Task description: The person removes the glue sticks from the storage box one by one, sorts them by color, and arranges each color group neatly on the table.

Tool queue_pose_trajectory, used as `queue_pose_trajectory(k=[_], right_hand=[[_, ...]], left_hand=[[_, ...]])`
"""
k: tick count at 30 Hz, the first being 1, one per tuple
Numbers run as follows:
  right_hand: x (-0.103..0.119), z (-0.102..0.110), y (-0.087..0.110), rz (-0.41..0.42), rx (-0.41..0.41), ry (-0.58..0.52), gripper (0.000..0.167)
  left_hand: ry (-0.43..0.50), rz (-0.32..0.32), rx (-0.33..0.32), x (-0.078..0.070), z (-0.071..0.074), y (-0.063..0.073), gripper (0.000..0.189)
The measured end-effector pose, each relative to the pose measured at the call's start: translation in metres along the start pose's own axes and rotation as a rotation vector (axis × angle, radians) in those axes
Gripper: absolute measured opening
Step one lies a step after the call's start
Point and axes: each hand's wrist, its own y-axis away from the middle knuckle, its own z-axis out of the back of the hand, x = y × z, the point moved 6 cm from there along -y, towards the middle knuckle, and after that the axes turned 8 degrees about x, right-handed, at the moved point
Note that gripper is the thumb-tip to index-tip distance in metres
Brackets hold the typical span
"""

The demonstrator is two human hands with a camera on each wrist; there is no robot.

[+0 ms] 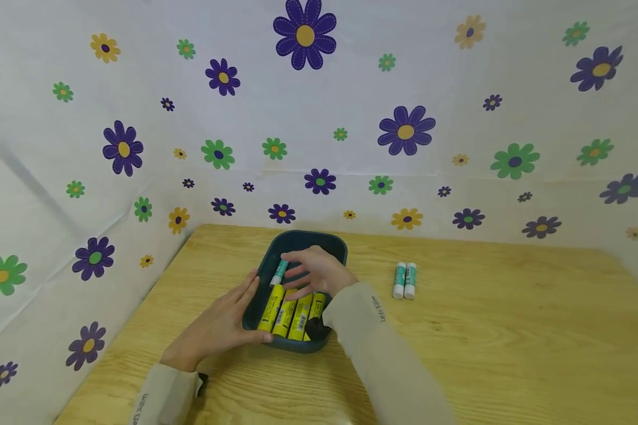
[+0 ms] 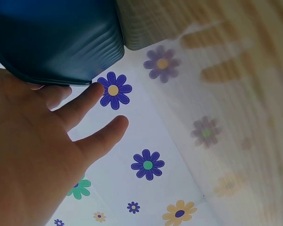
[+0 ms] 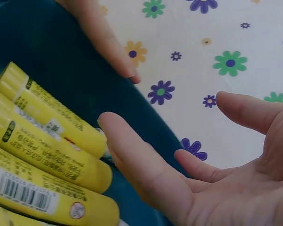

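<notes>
A dark teal plastic basket stands on the table, with several yellow glue sticks side by side in its near half. A white-and-teal glue stick lies beyond them along the left wall. My left hand rests against the basket's left side, fingers extended along the rim and thumb at the near left corner. Spread fingers of my right hand hover over the basket, the index fingertip close to the far end of the white-and-teal stick. Nothing shows between those fingers in the right wrist view.
Two more white-and-teal glue sticks lie side by side on the wooden table, right of the basket. A white flower-patterned sheet hangs behind the table and along its left side.
</notes>
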Motion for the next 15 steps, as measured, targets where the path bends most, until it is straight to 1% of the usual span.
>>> queue_pose_trajectory(k=[4, 7, 12, 15], right_hand=[[-0.006, -0.002, -0.002, -0.050, 0.002, 0.028, 0.064], [-0.007, -0.005, -0.003, -0.069, 0.009, 0.055, 0.069], [-0.009, -0.011, -0.004, -0.087, 0.039, 0.067, 0.090], [-0.012, -0.016, -0.004, -0.099, 0.048, 0.083, 0.096]], left_hand=[[0.010, 0.007, 0.011, -0.001, 0.000, 0.000, 0.115], [0.010, 0.001, 0.011, -0.001, 0.000, 0.000, 0.116], [-0.006, -0.012, 0.000, 0.000, 0.001, -0.001, 0.115], [-0.004, -0.013, 0.006, 0.000, 0.001, -0.001, 0.115]])
